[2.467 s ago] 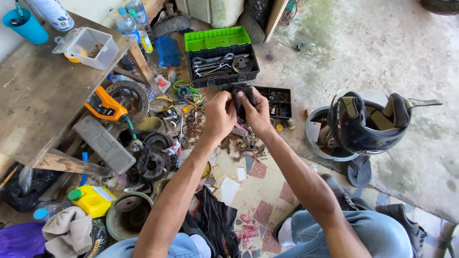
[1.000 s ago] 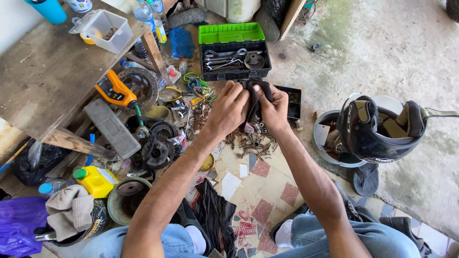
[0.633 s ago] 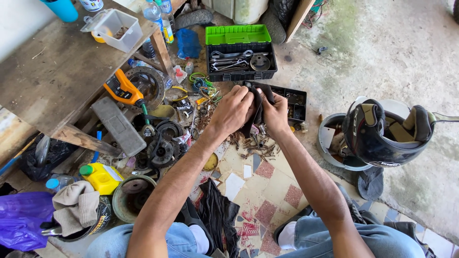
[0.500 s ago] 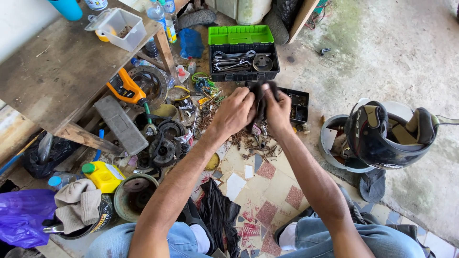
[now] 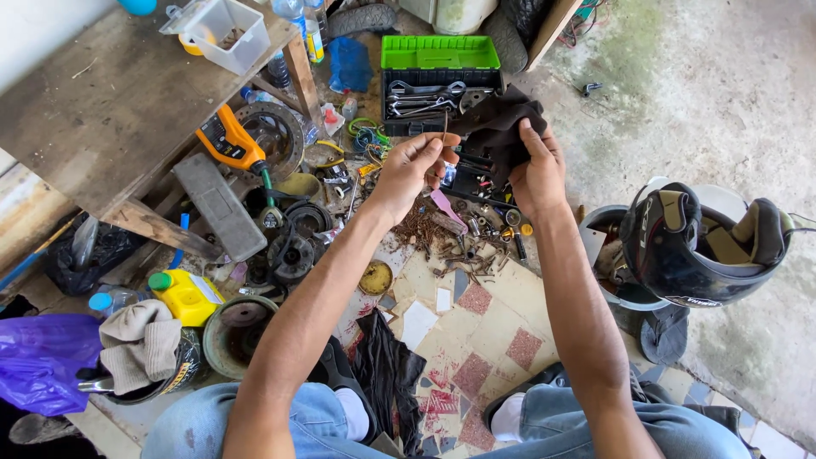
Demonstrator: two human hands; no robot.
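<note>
My left hand pinches a thin rusty metal rod between thumb and fingers, its tip pointing up. My right hand grips a dark rag bunched just right of the rod. Both hands hover over a heap of rusty screws and small parts on the floor, in front of an open black toolbox with a green lid that holds wrenches.
A wooden table stands at the left with a clear plastic tub. Below it lie an orange tool, round metal parts, a yellow bottle and a purple bag. A black helmet rests on a bucket at right.
My hands have drawn apart: the rod now sits clear of the rag in my left hand, while the right keeps the rag. The view has shifted closer and slightly left.
</note>
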